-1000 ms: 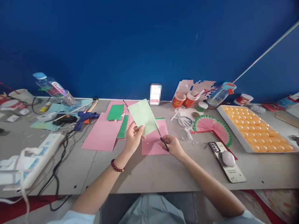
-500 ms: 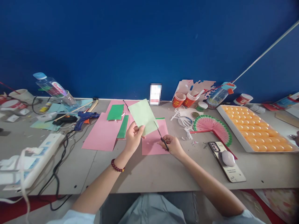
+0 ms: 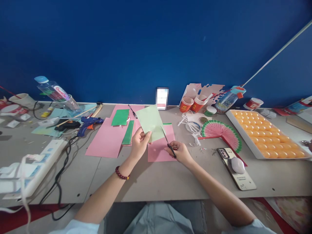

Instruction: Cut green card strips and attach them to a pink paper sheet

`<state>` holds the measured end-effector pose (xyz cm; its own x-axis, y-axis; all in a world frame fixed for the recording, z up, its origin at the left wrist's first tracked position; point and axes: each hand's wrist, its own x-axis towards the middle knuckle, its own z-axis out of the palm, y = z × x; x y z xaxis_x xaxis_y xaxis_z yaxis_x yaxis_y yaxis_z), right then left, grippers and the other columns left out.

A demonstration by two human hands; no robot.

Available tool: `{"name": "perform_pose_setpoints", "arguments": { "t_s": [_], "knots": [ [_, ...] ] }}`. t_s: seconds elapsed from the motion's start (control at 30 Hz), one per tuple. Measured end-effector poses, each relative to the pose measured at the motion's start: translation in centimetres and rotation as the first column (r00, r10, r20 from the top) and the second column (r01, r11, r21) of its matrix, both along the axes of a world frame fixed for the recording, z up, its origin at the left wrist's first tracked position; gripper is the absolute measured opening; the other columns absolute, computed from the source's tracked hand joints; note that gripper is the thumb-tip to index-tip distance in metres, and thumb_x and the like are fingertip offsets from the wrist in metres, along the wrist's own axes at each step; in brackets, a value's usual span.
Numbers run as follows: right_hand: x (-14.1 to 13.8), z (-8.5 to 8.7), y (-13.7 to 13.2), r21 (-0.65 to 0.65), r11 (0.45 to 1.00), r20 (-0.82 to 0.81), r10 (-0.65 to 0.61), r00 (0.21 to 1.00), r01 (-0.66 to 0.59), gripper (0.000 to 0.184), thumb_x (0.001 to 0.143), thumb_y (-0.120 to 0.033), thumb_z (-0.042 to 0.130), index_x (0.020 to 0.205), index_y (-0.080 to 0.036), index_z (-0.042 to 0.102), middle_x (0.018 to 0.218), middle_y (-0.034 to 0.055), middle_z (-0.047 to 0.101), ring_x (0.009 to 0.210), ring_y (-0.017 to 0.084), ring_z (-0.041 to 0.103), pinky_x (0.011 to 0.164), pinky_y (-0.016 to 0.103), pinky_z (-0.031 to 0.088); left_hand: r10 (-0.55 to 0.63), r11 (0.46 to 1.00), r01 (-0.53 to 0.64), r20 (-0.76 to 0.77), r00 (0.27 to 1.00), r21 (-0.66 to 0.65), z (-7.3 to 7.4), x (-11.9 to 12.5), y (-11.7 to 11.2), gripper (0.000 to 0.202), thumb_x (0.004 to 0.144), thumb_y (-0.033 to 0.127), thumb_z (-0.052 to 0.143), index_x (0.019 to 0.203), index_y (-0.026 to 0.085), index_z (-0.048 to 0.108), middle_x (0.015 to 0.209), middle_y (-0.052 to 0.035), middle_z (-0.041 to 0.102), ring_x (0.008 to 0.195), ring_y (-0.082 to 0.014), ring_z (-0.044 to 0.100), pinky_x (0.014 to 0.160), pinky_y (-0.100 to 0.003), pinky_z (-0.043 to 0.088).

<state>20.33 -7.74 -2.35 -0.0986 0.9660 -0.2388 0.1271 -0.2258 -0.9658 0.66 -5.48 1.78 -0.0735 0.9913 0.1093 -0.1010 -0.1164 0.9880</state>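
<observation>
Pinched between the thumb and fingers of my left hand (image 3: 140,143) is a pale green sheet of paper (image 3: 149,120), held tilted above the table. My right hand (image 3: 179,151) is closed around the dark handles of a pair of scissors (image 3: 167,140). The scissor blades reach up and left to the sheet's right edge. Beneath them lies a pink sheet (image 3: 158,153) with a strip of green at its top. To the left are another pink sheet (image 3: 104,138), a green piece of paper (image 3: 120,117) and a long green piece (image 3: 128,133).
A phone (image 3: 162,98) leans on the blue wall. On the right are red paper cups (image 3: 186,104), a watermelon-patterned fan (image 3: 223,130), a phone with a white case (image 3: 240,175) and a tray of orange balls (image 3: 264,135). A glue gun (image 3: 89,123) and power strip (image 3: 41,167) lie left.
The pale green sheet has turned slightly and shifted a little right and down in my left hand. My right hand stays nearly in place with the scissors at the sheet's edge.
</observation>
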Motion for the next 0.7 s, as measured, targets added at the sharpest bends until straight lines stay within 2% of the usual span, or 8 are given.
{"name": "perform_pose_setpoints", "arguments": {
  "t_s": [0.27, 0.5, 0.7],
  "knots": [
    [0.06, -0.08, 0.09, 0.012, 1.000, -0.012, 0.003, 1.000, -0.003, 0.044, 0.054, -0.050, 0.082, 0.066, -0.019, 0.053, 0.051, -0.0030, 0.054, 0.045, 0.009, 0.044, 0.043, 0.022, 0.031, -0.050, 0.999, 0.050, -0.013, 0.999, 0.005, -0.27, 0.15, 0.07, 0.039, 0.077, 0.043, 0.067, 0.106, 0.018, 0.059, 0.074, -0.0026, 0.068, 0.057, -0.0135, 0.062, 0.049, -0.023, 0.055],
    [0.02, 0.33, 0.08, 0.012, 1.000, 0.001, 0.001, 1.000, -0.001, 0.045, 0.055, -0.053, 0.080, 0.067, -0.018, 0.054, 0.053, -0.0019, 0.056, 0.044, 0.009, 0.045, 0.042, 0.022, 0.031, -0.089, 0.996, 0.090, -0.023, 0.996, 0.021, -0.91, 0.13, 0.10, 0.036, 0.079, 0.043, 0.066, 0.105, 0.017, 0.059, 0.071, -0.0016, 0.067, 0.053, -0.0117, 0.059, 0.049, -0.023, 0.055],
    [0.16, 0.20, 0.15, 0.022, 1.000, 0.002, 0.011, 1.000, -0.011, 0.046, 0.057, -0.055, 0.078, 0.068, -0.017, 0.055, 0.055, -0.0012, 0.056, 0.045, 0.009, 0.047, 0.041, 0.021, 0.031, -0.101, 0.995, 0.101, -0.031, 0.994, 0.007, -0.72, 0.15, 0.01, 0.035, 0.080, 0.043, 0.066, 0.101, 0.016, 0.058, 0.068, -0.0005, 0.065, 0.052, -0.0101, 0.056, 0.050, -0.022, 0.054]
  ]
}}
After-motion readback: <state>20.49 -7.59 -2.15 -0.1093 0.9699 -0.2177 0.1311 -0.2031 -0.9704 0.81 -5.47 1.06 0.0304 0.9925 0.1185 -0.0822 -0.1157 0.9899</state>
